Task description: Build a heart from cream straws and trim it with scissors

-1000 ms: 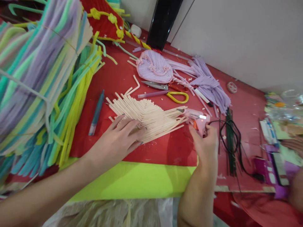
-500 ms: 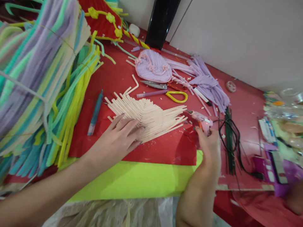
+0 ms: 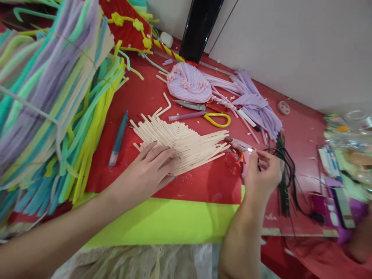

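Observation:
A leaf-like panel of cream pipe cleaners lies in the middle, its strips slanting from a central ridge and fanning out loose on the right. Across its lower left edge my left hand rests flat, fingers spread and pressing on the strips. At the panel's right end lies a pink hot glue gun, its nozzle close to the strip ends and its small light glowing. My right hand is closed at the gun's rear, thumb and fingers pinched together there; the palm side is partly hidden.
A lilac pipe-cleaner panel, scissors with a yellow handle and a teal pen-like tube surround the work. Bundled pipe cleaners crowd the left. A black cord, dark green stems and a purple box lie right.
My right hand has shifted slightly up and right, from beside the glue gun's handle to its rear end. The gun has tilted a little. My left hand stays on the cream strips.

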A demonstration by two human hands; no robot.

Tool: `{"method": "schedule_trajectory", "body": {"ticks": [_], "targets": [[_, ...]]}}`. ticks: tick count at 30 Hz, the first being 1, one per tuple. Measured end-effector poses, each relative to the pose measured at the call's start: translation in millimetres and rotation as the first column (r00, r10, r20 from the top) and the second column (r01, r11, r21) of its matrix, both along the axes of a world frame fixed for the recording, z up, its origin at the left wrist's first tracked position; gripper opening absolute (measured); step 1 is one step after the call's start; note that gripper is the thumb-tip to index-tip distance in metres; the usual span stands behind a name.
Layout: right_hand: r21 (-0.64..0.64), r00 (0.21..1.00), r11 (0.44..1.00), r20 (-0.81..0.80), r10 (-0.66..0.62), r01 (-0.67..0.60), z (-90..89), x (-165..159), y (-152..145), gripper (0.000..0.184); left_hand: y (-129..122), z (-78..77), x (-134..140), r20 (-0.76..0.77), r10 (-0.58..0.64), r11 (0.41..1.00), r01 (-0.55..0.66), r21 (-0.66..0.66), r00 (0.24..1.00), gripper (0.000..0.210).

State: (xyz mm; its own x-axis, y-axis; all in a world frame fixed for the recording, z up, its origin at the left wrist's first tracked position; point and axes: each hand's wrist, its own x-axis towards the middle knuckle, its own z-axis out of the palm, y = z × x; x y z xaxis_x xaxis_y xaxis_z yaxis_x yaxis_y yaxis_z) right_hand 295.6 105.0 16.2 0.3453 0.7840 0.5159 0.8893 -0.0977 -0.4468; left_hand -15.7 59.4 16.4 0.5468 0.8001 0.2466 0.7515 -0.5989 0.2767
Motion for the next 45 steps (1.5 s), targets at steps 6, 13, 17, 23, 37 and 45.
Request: {"method": "schedule_trajectory", "body": {"ticks": [6,13,17,23,37,45], "targets": [[-0.085,0.838,0.835,0.002,0.546,-0.544,5.4,-67.3,-9.7,0.013,1.2,0.1,0.9,-0.001,-0.025,1.000,0.025,-0.006,1.000,0.029],[-0.184,0.645,0.620,-0.164,0.746,-0.763,-4.6,-85.4,-10.9,0.030,1.0,0.1,1.0,-0.005,-0.038,0.999,0.038,0.018,0.999,0.028],[-0.231,0.636,0.595,-0.195,0.747,-0.770,-7.7,-85.8,-9.0,0.033,1.5,1.7,1.4,0.002,-0.028,1.000,0.028,-0.001,1.000,0.028],[-0.263,0.625,0.571,-0.226,0.747,-0.778,-10.1,-85.7,-8.5,0.030,3.0,5.0,1.6,-0.002,-0.032,0.999,0.032,0.008,0.999,0.028],[-0.277,0.629,0.569,-0.239,0.740,-0.775,-10.5,-86.3,-7.1,0.028,4.0,4.7,1.8,0.009,-0.032,0.999,0.032,-0.014,0.999,0.026],[-0.300,0.647,0.580,-0.223,0.729,-0.757,-8.7,-87.5,-6.9,0.026,2.9,4.3,1.8,-0.015,-0.037,0.999,0.037,-0.003,0.999,0.027]]}}
